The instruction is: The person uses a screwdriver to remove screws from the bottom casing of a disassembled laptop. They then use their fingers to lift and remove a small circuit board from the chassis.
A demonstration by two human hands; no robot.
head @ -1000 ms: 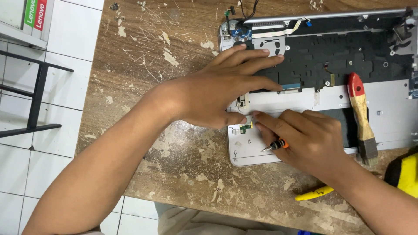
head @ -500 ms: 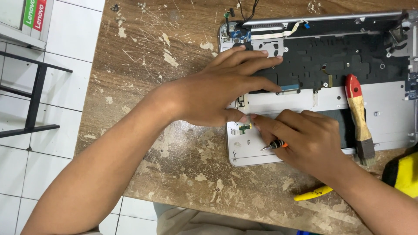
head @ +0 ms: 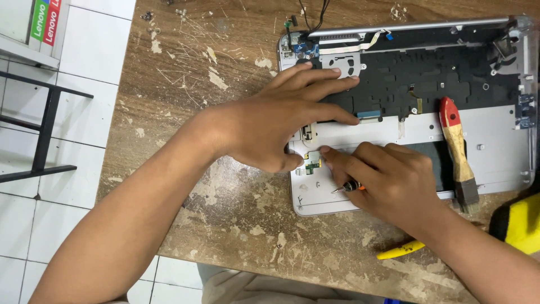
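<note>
My left hand lies flat, fingers spread, bracing the opened laptop chassis. My right hand, closed around a small screwdriver, fingers the tiny green circuit board at the chassis's front-left corner. Best I lift gently, level, keeping the driver tip clear.

Most of the small screwdriver is hidden inside the right hand, only its tip and an orange band being seen; the laptop chassis is cut off at the right edge; part of it is covered by the left hand; the yellow tool is partly hidden beneath the right forearm; the green board is too small to be read.
</note>
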